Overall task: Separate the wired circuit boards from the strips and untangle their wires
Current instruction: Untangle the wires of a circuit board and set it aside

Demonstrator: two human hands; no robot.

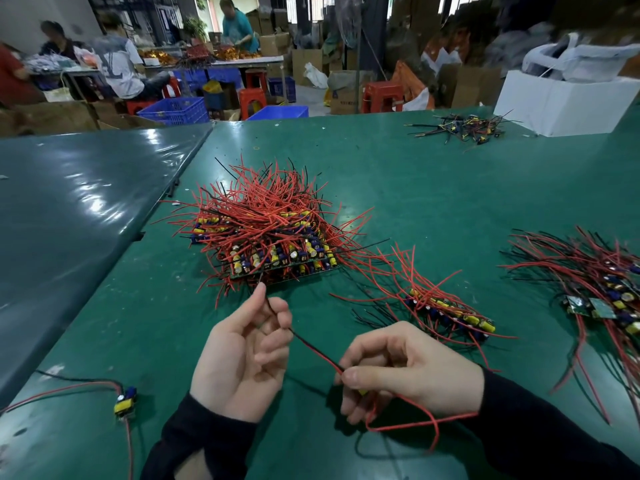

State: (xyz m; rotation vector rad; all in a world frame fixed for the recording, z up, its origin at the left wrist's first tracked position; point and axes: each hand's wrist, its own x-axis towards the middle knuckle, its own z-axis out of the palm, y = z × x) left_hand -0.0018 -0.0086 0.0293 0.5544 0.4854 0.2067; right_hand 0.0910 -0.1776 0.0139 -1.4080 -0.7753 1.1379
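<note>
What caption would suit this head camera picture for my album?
Two hands stretch a red-and-black wire pair before a tangled pile of wired circuit boards on a green table.

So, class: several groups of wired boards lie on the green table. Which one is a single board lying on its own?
The single board at the near left edge, beside the left hand: one yellow and blue part with its own wires. The others are piles.

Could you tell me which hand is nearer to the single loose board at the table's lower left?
Left hand: just right of the loose board. Right hand lies farther right.

Bright overhead light, glare on left table (pixel 69 209); bg blurred, maybe motion.
</note>
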